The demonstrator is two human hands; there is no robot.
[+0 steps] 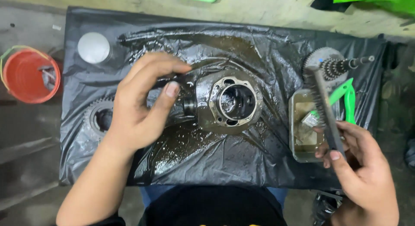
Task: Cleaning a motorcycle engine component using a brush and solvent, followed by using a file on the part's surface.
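now wire brush (325, 105) in right hand (363, 170) grip, above tray (298, 152)

Concrete floor (268, 10), oily black plastic sheet (268, 165) on it, orange bucket (26, 77) beside

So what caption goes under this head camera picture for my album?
Left hand steadies an oily cylinder on black plastic; right hand holds a wire brush.

Dim overhead light, glare on plastic sheet (259, 165)
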